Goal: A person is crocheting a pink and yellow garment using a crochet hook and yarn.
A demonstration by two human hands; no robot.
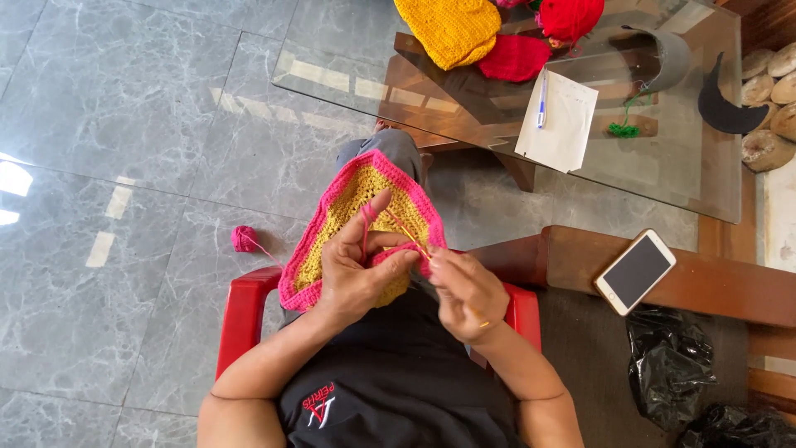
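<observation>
Bright daylight, window glare on floor tiles (108,241) at left, pic sharp.

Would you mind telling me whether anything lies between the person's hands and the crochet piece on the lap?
Nothing visible does. The left hand already grips the pink-and-yellow crochet piece, and the right hand works at its edge, pink yarn looped over the left fingers.

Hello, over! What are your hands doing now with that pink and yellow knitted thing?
Left hand grips crochet piece, pink yarn over finger. Right hand pinches hook at its edge. Yarn ball on floor; nothing blocking.
</observation>
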